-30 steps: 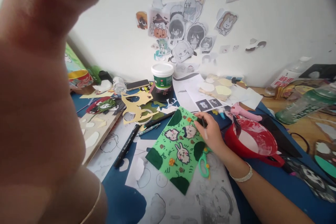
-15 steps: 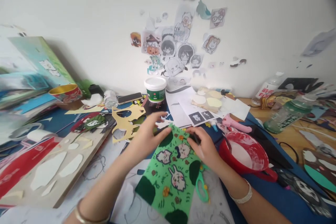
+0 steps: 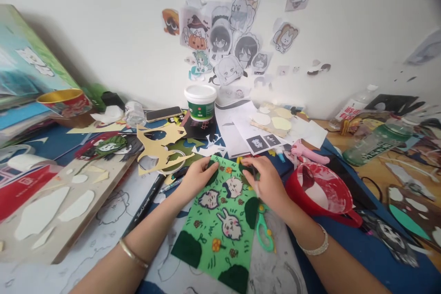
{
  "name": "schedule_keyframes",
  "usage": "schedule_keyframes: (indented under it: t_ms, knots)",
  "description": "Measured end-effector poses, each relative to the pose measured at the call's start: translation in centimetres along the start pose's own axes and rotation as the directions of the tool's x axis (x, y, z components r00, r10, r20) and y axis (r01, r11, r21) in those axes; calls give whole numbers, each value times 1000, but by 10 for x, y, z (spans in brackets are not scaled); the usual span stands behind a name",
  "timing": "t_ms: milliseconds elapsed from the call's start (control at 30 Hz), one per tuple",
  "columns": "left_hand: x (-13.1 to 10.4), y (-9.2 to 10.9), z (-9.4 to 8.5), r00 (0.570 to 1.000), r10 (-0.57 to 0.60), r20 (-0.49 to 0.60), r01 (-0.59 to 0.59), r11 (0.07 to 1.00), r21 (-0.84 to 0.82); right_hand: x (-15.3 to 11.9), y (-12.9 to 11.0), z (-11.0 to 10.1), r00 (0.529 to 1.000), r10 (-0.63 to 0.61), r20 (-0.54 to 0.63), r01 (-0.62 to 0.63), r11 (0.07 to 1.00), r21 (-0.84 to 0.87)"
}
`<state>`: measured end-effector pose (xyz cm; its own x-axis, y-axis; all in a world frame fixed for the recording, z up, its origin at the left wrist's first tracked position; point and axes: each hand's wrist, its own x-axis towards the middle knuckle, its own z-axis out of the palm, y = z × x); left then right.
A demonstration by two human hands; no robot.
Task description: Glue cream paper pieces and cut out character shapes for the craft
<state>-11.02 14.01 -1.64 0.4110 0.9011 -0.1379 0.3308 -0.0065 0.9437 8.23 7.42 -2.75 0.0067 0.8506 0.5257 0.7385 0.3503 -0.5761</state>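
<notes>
A bright green decorated sheet (image 3: pixel 206 234) lies tilted toward me, with cartoon animal faces, small orange flowers and dark green patches on it. At its upper left edge my left hand (image 3: pixel 198 177) grips it, thumb on the front. My right hand (image 3: pixel 267 183) is closed round the upper right edge, its fingers partly hidden. A dark slim stick, perhaps a pen (image 3: pixel 255 173), shows by the right fingers; whether it is held is unclear. Green-handled scissors (image 3: pixel 264 234) lie just right of the sheet, their blades partly covered. Beneath is paper with pencil drawings (image 3: pixel 103 239).
A red bowl with a handle (image 3: pixel 322 193) stands right of my right hand. Farther back are a white tub (image 3: pixel 200 101), yellow cut-out card (image 3: pixel 160 144) and printed papers (image 3: pixel 253 133). On the left lie a board with white cut shapes (image 3: pixel 69 234) and a black marker (image 3: pixel 144 211).
My left hand has come down onto the sheet's upper left edge, its fingers no longer raised. The view has tipped downward, and the black marker beside my left forearm now shows.
</notes>
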Motion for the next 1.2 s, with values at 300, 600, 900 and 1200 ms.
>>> schedule_keyframes:
  t_ms: [300,600,900,1200]
  knots:
    - [-4,0,-1,974,-116,-196,65,967,-248,-1,-11,-4,993,-22,-116,7,992,-130]
    - [-9,5,1,947,-255,-198,138,874,-465,-6,-4,1,991,24,-134,-42,990,-134]
    - [-11,3,2,949,-268,-163,157,857,-491,-4,7,4,995,13,-103,-39,966,-257]
    - [-10,5,5,948,-250,-200,144,891,-431,-1,-1,1,991,-132,-23,109,892,-439]
